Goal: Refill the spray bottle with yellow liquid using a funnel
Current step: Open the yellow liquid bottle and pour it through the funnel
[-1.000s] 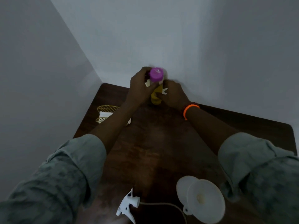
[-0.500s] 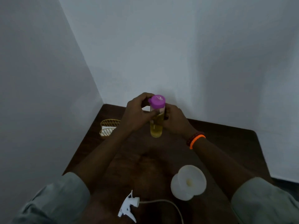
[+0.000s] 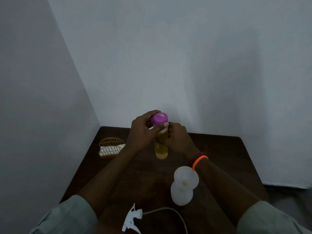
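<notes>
1. Yellow liquid fills the clear cylindrical bottle (image 3: 161, 152), held upright above the dark wooden table (image 3: 219, 149) at frame centre; my hands hide its middle.
2. My left hand (image 3: 143, 132) curls its fingers round the purple cap (image 3: 159, 119).
3. My right hand (image 3: 179, 139) grips the bottle body, fingers wrapped tight.
4. Lower down, the white funnel (image 3: 185, 180) sits in the translucent spray bottle (image 3: 181, 195); the white trigger sprayer head (image 3: 132, 218) lies at the bottom edge, its tube cut off.

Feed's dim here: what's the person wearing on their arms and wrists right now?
Both forearms are bare, with loose pale grey-green sleeves pushed up near the elbows. The right wrist carries a bright orange band next to a dark beaded bracelet. No gloves on the left hand or right hand; no rings visible.
</notes>
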Demonstrator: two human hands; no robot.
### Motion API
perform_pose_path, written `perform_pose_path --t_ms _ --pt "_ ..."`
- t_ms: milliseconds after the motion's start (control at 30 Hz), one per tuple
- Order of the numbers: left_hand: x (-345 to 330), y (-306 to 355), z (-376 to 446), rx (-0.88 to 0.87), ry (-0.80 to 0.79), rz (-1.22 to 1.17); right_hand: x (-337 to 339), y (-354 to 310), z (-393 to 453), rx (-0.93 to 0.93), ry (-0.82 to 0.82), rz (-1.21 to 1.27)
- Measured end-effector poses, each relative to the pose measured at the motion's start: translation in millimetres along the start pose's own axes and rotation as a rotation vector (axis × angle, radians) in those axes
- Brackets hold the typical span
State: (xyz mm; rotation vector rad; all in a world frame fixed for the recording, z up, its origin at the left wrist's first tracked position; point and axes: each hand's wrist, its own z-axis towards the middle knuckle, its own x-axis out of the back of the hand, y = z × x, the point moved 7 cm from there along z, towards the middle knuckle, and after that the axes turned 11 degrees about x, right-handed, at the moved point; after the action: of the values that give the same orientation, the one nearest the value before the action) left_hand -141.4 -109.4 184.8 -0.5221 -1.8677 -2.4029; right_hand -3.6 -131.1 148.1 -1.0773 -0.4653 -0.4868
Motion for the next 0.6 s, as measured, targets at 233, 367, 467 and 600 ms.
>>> perform_pose_path --t_ms 233,367,467,600 --pt "-5.1 14.2 -18.1 0.039 0.137 0.067 6.8 -6.4 -10.0 -0.079 0.122 -0.047" --pt "-0.8 17.6 -28.7 0.030 0.131 0.028 19.6 -1.4 -15.9 -0.136 0.144 -0.011" --pt "3.5 14.3 -24.7 0.065 0.138 0.024 17.2 -5.5 -19.8 -0.114 0.086 -0.024" --pt "-7.9 15.4 -21.3 0.091 0.080 0.015 0.4 -16.6 -25.2 -0.051 -0.002 -0.034"
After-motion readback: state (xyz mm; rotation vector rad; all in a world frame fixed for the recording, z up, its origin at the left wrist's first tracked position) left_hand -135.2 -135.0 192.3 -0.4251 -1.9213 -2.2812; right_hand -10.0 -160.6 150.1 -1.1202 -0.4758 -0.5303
